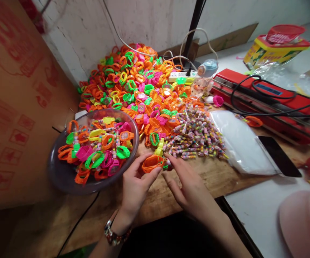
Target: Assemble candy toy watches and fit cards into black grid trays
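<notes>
An orange toy watch is pinched between the thumb and fingers of my left hand, above the wooden tabletop. Close on its right is my right hand, index finger and thumb curved around a small white and green piece, too small and partly covered to name. A yellow toy watch lies just beyond my fingertips. Past it spreads a large heap of toy watches in orange, green, pink and yellow. Right of that sits a pile of small wrapped candy rolls.
A purple basin of watches and candy rolls stands left, beside a cardboard box. Clear plastic bags, a dark phone and a red bag sealer lie right. A power strip is behind the heap.
</notes>
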The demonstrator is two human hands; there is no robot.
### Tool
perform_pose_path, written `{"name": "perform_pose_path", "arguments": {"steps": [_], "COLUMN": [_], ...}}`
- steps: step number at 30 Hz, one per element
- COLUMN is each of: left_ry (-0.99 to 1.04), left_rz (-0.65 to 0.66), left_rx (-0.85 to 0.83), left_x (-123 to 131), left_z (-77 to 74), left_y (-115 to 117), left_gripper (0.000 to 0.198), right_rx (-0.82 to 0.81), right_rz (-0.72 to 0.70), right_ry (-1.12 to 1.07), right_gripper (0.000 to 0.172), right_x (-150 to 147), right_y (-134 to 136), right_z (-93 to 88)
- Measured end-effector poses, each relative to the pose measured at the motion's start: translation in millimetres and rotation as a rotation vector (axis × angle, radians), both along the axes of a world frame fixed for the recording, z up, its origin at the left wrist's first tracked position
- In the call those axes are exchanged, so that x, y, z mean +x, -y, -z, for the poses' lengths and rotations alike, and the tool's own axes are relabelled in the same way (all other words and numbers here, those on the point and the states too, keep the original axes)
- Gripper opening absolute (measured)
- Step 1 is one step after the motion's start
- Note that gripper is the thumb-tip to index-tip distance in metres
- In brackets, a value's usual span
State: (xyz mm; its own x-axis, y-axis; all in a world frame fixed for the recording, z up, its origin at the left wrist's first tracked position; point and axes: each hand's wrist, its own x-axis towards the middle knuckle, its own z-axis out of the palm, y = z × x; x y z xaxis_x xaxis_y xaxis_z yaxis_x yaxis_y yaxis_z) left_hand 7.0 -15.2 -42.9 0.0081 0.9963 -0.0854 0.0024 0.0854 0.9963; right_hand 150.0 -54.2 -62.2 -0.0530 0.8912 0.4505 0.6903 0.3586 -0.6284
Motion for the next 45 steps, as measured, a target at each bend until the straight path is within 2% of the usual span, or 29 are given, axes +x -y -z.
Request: {"name": "perform_pose_path", "arguments": {"steps": [7,12,14,16,18,19,21,22,24,25,26,28,29,32,34,36,39,42,45], "left_ry": [-0.075,-0.244,-0.370,-0.495,-0.634,-0.717,-0.895,-0.978,-1.092,-1.104,-1.086,-0.957,-0.883,-0.710,-0.662,-0.635,-0.575,-0.541,-0.568], "left_rz": [-0.004,0.052,0.091,0.109,0.029,-0.073,-0.330,-0.432,-0.510,-0.468,-0.369,-0.100,0.070,0.204,0.227,0.261,0.318,0.374,0.405], "left_rx": [-0.055,-0.083,-0.030,0.095,0.290,0.395,0.582,0.647,0.747,0.797,0.832,0.830,0.749,0.460,0.404,0.415,0.442,0.483,0.506], "left_x": [-0.9,-8.9,-13.9,-21.7,-34.5,-42.7,-59.7,-66.5,-71.3,-68.0,-60.8,-38.0,-24.8,6.5,14.8,14.9,10.0,5.8,1.7], "left_z": [11.3,16.2,15.0,10.2,0.5,-5.8,-18.8,-23.9,-26.6,-22.8,-15.2,9.4,24.6,66.4,80.9,82.1,68.8,53.2,42.7], "left_y": [2.4,5.5,9.1,13.1,14.7,13.7,7.8,3.5,-5.4,-9.3,-12.9,-20.5,-25.1,-42.1,-50.6,-52.0,-42.1,-29.1,-22.3], "left_gripper": [0.034,0.038,0.037,0.034,0.034,0.036,0.048,0.054,0.062,0.060,0.054,0.039,0.034,0.021,0.014,0.015,0.014,0.016,0.017], "right_rx": [0.117,0.244,0.281,0.252,0.158,0.104,-0.005,-0.055,-0.133,-0.153,-0.159,-0.147,-0.140,-0.133,-0.127,-0.119,-0.110,-0.103,-0.070], "right_rz": [0.182,0.054,0.016,-0.020,-0.038,-0.018,0.112,0.194,0.285,0.290,0.281,0.270,0.280,0.308,0.306,0.255,0.105,0.030,0.018], "right_ry": [0.505,0.580,0.553,0.505,0.457,0.447,0.479,0.506,0.527,0.513,0.487,0.437,0.426,0.357,0.212,0.025,-0.178,-0.251,-0.214], "right_gripper": [0.025,0.035,0.035,0.032,0.024,0.025,0.035,0.035,0.029,0.027,0.026,0.028,0.030,0.039,0.041,0.041,0.038,0.029,0.025], "right_x": [-1.3,-1.1,-4.9,-7.3,-4.1,0.3,12.8,19.3,28.7,30.2,29.3,22.6,18.1,10.1,12.1,18.2,26.0,26.2,22.0], "right_y": [-5.8,-7.3,-6.4,-6.0,-7.7,-9.5,-14.2,-16.9,-22.0,-24.3,-26.5,-30.7,-32.7,-38.6,-41.5,-42.1,-38.4,-32.6,-27.9], "right_z": [2.4,7.9,10.9,13.7,18.4,22.4,34.7,42.9,61.0,69.8,77.8,89.9,93.9,98.5,95.7,87.8,67.0,44.4,31.7]}}
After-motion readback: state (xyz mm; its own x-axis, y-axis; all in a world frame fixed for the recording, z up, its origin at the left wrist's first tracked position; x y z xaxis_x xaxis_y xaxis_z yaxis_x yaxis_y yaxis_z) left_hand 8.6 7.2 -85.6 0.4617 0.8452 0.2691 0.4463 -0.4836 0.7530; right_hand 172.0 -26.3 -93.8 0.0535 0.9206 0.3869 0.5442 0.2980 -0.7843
